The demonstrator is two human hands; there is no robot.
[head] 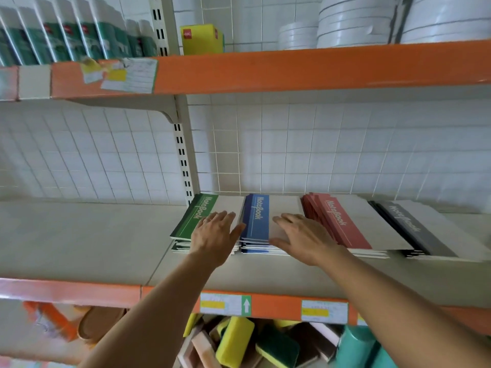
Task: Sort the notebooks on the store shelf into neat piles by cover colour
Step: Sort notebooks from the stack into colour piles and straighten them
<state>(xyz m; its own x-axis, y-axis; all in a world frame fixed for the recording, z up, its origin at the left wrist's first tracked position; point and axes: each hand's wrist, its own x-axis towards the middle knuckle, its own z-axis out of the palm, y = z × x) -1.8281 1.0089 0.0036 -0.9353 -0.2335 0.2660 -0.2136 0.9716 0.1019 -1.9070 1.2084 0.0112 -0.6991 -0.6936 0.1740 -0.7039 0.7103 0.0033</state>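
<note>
on the upper shelf at far left stands a row of green and white packs (66, 35), then a yellow box (201, 38), then stacks of white rolls (372, 25) toward the right. below them, the middle shelf (79, 243) with its orange front edge carries four notebook piles side by side against the white tiled back wall. the green pile (191, 219) is leftmost, just right of the slotted upright post. the left hand (215, 236) lies on its right part, palm down, fingers (221, 217) straight and slightly spread, flat on the pale half of the top cover and gripping nothing; the thumb reaches toward the next pile. the blue pile (256, 221) sits just beside the green one, their edges nearly touching, its lower covers fanned out a little at the near edge. the right hand (300, 236) rests on the pale right half of the blue pile's top cover, fingers (288, 217) stretched out and flat, thumb spread along the near edge, holding nothing. just right of that hand is the red pile (337, 221), angled a little, with its far corners unevenly stacked. the black pile (406, 221) is last, near the right edge, partly overlapped by the red pile's pale cover. under the shelf, yellow and green sponges (239, 341) lie jumbled, with a teal object (356, 346) to their right.
</note>
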